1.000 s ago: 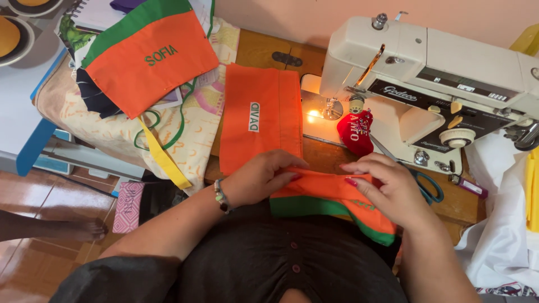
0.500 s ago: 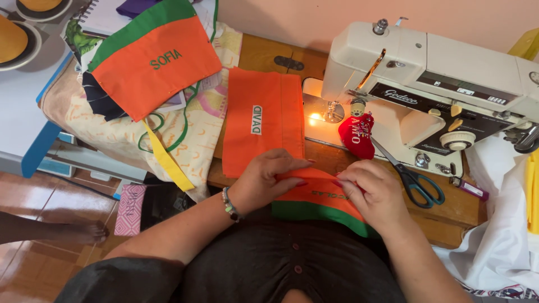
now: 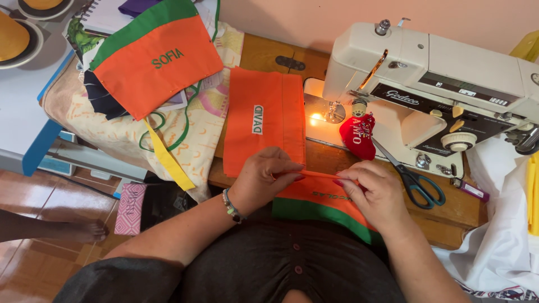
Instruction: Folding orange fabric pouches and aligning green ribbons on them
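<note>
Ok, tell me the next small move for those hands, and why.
Probably press the crease flat: the left hand and right hand pinch a folded top edge of the orange and green cloth, which lies short of the sewing machine.

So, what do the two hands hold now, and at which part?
Both the left hand and the right hand pinch the folded top edge of the orange and green cloth piece, one at each end.
</note>
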